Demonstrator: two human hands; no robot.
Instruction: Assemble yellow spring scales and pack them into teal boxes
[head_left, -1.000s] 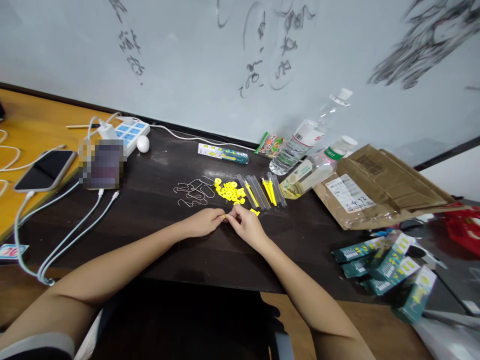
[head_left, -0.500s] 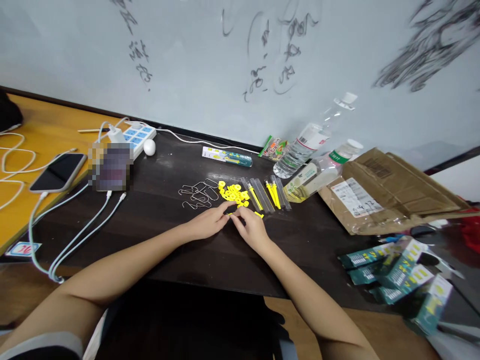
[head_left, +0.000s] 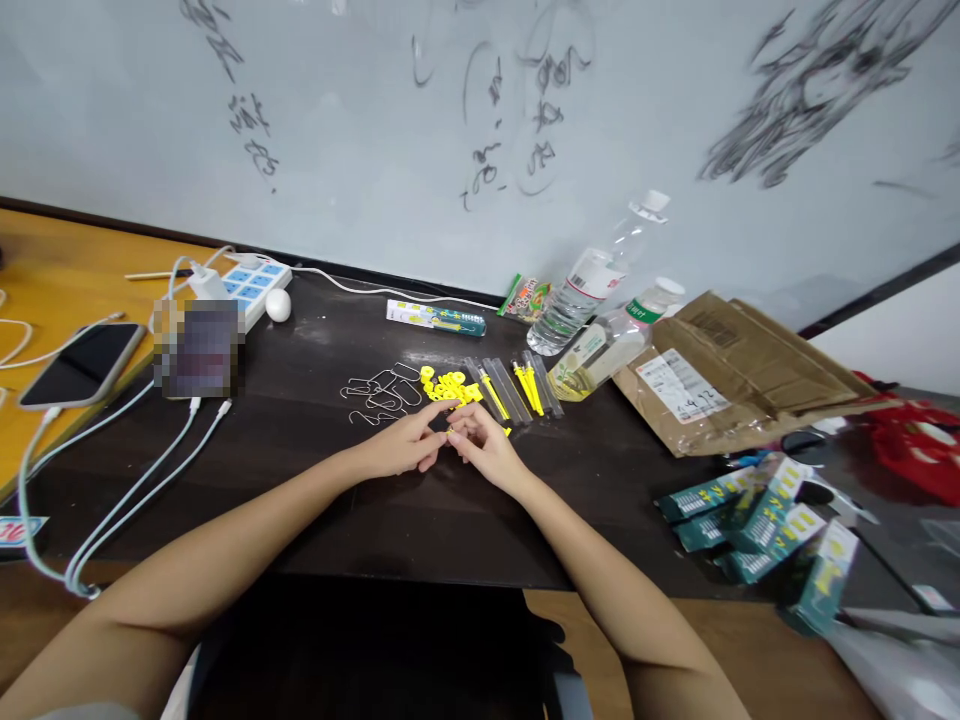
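Observation:
My left hand [head_left: 401, 443] and my right hand [head_left: 486, 450] meet fingertip to fingertip above the dark table. Between them shows a speck of a small yellow plastic piece [head_left: 450, 432], pinched at the thumbs and mostly covered by fingers. My left index finger reaches out over it. Just beyond lies a pile of yellow plastic parts [head_left: 450, 384], with bent metal wire hooks [head_left: 382, 390] to its left. Clear plastic strips [head_left: 506, 388] and yellow sticks [head_left: 529, 385] lie to the right. Another yellow bit rests by my right knuckles.
A long printed box [head_left: 436, 317] lies behind the parts. Two bottles [head_left: 581, 295] and a cardboard package [head_left: 720, 370] stand right, near several green boxes [head_left: 772, 520]. Left are a power strip [head_left: 259, 285], a phone [head_left: 82, 365] and cables. A whiteboard [head_left: 360, 150] rises behind.
The view has shifted a little, so the table's things sit further left. My hands stay together; my left index finger is straighter and the yellow piece shows between the thumbs.

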